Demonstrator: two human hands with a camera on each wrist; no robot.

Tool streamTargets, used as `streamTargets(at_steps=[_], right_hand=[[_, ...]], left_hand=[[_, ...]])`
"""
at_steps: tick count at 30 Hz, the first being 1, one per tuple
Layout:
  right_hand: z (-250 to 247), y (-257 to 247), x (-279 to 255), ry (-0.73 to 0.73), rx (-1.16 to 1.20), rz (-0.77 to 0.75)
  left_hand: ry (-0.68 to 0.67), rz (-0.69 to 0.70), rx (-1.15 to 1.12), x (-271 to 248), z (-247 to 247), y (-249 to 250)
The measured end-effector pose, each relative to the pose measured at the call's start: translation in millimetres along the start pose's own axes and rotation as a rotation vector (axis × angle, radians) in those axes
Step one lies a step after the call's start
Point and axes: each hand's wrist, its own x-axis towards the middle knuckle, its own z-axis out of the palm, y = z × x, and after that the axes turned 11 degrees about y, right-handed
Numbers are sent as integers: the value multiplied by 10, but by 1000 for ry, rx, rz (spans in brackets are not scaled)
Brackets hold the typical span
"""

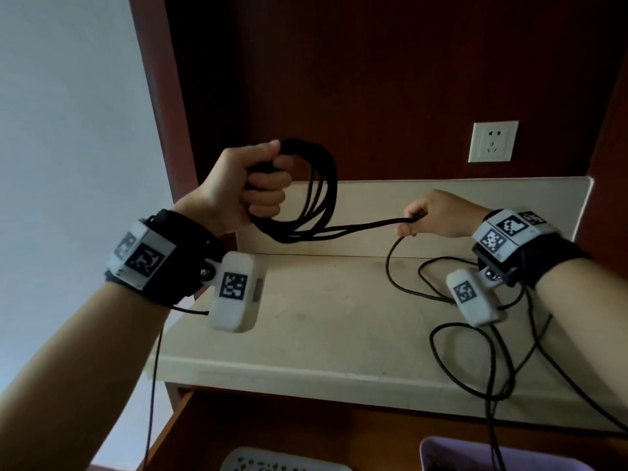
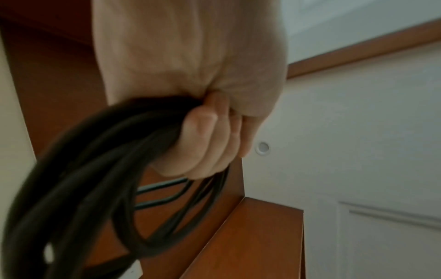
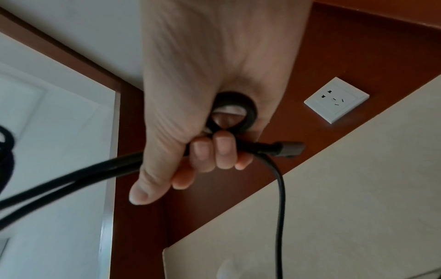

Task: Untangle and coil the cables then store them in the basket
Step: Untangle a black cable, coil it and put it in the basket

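Presently my left hand point(image 1: 251, 185) is clenched around a coil of black cable point(image 1: 316, 185), held raised above the beige shelf point(image 1: 323, 317). My right hand point(image 1: 438, 214) pinches a small loop near the cable's plug end point(image 3: 290, 148), fingers curled over it, level with the coil's lower edge. Strands run taut between both hands. Loose cable point(image 1: 475, 362) lies on the shelf's right side. A purple basket's rim point(image 1: 441, 445) shows below the shelf; a wall socket point(image 1: 492, 141) sits on the back panel
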Motion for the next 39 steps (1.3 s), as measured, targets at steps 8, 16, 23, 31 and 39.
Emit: streamTargets(at_steps=[8, 16, 23, 31, 39], right_hand=[[-19, -149, 68, -66, 44, 68], [126, -457, 45, 40, 314, 61], [360, -636, 96, 300, 539, 139], [296, -487, 13, 201, 98, -130], [477, -586, -57, 446, 90, -399]], left_hand=[[-204, -8, 952, -171, 108, -199], [114, 179, 1828, 11, 143, -533], [324, 246, 1711, 144, 144, -786], [595, 462, 1739, 188, 42, -711], [716, 249, 943, 423, 63, -612]])
